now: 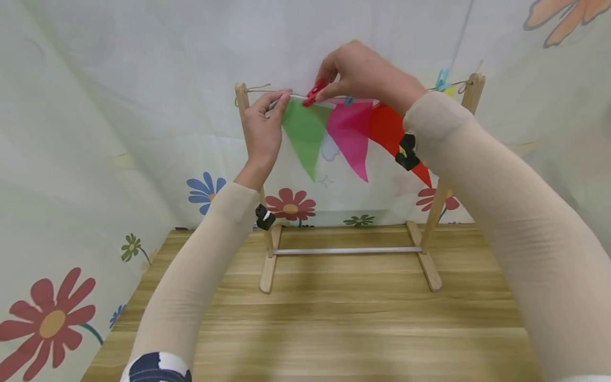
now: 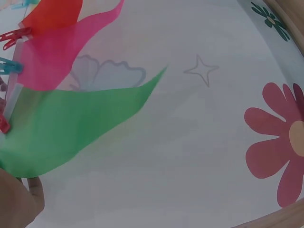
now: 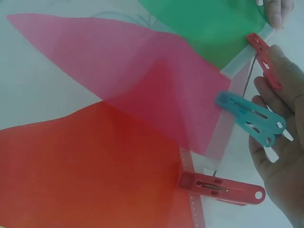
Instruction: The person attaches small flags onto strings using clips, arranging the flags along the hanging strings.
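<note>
My left hand (image 1: 264, 127) pinches the upper left corner of a green pennant (image 1: 304, 130) at the string's left part. With thumb and fingers my right hand (image 1: 365, 68) grips a red clothespin (image 3: 266, 59), its tip on the white top edge of the green pennant. A pink pennant (image 1: 350, 132) hangs alongside, overlapping the green one, with a blue clothespin (image 3: 251, 116) on its edge. Past it hangs a red-orange pennant (image 3: 95, 166), held by another red clothespin (image 3: 221, 186). My right forearm partly covers that pennant in the head view.
A wooden stand with a left post (image 1: 242, 98) and right post (image 1: 473, 93) carries the string. Near the right post sit a light blue clothespin (image 1: 442, 79) and a bit of yellow pennant (image 1: 450, 91). A white bar (image 1: 346, 250) joins the feet on the wooden table (image 1: 358, 329). Flower-printed cloth hangs behind.
</note>
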`<control>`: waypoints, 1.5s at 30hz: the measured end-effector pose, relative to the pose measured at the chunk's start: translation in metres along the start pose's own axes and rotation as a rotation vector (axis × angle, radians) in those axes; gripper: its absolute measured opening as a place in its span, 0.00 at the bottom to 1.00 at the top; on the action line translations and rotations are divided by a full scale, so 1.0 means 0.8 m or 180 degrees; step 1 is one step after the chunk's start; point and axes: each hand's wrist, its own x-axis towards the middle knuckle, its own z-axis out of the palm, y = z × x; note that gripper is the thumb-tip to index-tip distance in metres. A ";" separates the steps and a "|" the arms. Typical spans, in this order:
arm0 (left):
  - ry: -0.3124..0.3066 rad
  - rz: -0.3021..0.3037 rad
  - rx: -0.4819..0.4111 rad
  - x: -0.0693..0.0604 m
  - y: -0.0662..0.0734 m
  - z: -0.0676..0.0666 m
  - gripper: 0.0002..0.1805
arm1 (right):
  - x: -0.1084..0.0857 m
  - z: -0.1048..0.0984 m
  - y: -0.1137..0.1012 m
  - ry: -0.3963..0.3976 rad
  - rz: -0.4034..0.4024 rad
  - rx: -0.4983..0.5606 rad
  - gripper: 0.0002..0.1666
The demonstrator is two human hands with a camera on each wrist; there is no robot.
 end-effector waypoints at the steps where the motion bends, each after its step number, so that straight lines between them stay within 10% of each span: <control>1: -0.0008 -0.0004 -0.0008 -0.003 0.007 0.000 0.14 | -0.001 0.000 0.001 -0.0022 0.0008 0.0009 0.23; 15: -0.0188 0.0038 -0.0257 -0.016 0.025 -0.006 0.13 | -0.008 0.005 0.005 -0.0084 -0.0010 0.0027 0.24; 35: -0.0402 0.0152 -0.0261 -0.011 -0.016 -0.031 0.14 | -0.056 0.009 -0.022 0.0621 -0.0736 -0.0530 0.24; 41: -0.0498 0.0496 0.0131 -0.028 -0.005 -0.045 0.17 | -0.096 0.026 -0.017 0.1041 -0.1294 -0.0777 0.20; 45: -0.0623 0.1085 0.0622 -0.041 -0.003 -0.054 0.19 | -0.126 0.046 -0.016 0.1074 -0.1358 -0.0852 0.20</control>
